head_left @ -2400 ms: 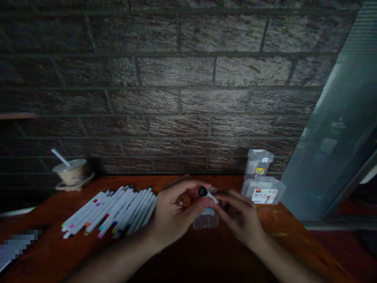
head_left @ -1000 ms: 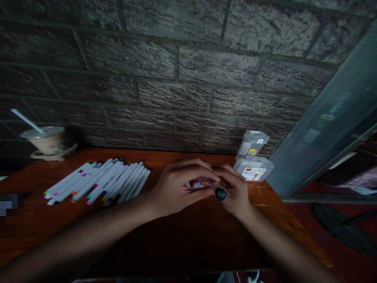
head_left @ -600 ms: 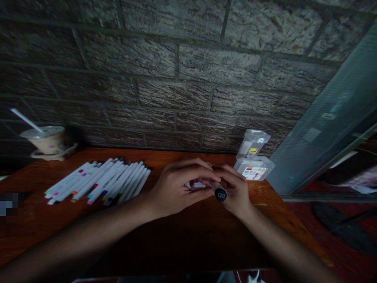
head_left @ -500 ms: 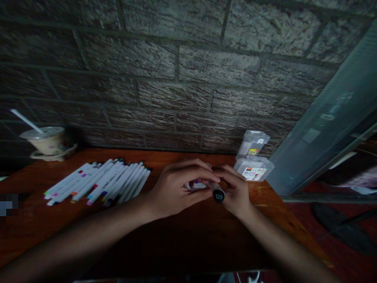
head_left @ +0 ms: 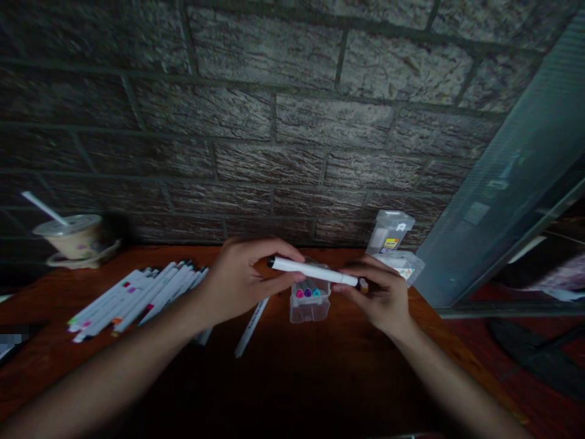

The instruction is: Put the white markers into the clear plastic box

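Both hands hold one white marker with dark ends, lying nearly level in the air. My left hand pinches its left part between thumb and fingers. At the other end, my right hand grips near the brownish-tipped end. Below and behind the marker stands a small clear plastic case, in which pink, purple and light-blue marker ends show. A single white marker lies on the table just right of my left wrist. The pile of white markers is to the left, partly hidden by my left arm.
Clear plastic lid pieces stand at the table's back right, by the brick wall. A drink cup with a straw sits in a holder at the back left. The wooden table ends at a right edge.
The marker, earlier pointing its numbered end toward me, has turned sideways and is now held between both hands. My hands have moved apart, uncovering the case; a loose marker now shows beside my left wrist.
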`<state>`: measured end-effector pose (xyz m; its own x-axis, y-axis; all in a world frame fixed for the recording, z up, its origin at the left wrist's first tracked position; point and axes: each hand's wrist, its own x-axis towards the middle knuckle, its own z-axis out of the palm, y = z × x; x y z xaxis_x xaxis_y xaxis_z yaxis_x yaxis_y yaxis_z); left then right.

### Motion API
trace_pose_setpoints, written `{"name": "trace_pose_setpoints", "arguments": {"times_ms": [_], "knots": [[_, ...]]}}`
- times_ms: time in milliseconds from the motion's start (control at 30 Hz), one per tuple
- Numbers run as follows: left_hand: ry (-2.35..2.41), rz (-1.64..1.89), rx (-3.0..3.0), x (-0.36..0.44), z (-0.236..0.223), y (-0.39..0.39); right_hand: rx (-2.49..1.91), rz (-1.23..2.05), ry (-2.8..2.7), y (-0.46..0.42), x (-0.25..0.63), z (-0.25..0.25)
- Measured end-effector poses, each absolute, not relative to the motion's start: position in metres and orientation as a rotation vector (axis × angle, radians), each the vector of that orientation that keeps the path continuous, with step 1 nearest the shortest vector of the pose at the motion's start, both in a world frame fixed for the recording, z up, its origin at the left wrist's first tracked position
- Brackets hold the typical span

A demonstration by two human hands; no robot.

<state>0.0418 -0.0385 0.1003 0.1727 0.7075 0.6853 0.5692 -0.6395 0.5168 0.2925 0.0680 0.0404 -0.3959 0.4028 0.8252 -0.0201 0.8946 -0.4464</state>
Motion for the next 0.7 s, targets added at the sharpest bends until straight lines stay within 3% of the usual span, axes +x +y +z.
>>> {"name": "trace_pose_setpoints", "arguments": {"times_ms": [200, 500, 700], "knots": [[1.251, 1.275, 2.530, 0.020, 0.098, -0.018, -0.302, 0.450, -1.944, 0.054, 0.286, 0.078], [1.274, 1.541, 2.521, 0.014, 0.108, -0.016, -0.040, 0.321, -2.149, 0.031, 0.231, 0.148], [1.321, 1.681, 2.359, 0.015, 0.105, -0.014, 0.057, 0.390, -2.159, 0.031, 0.216, 0.150]]}}
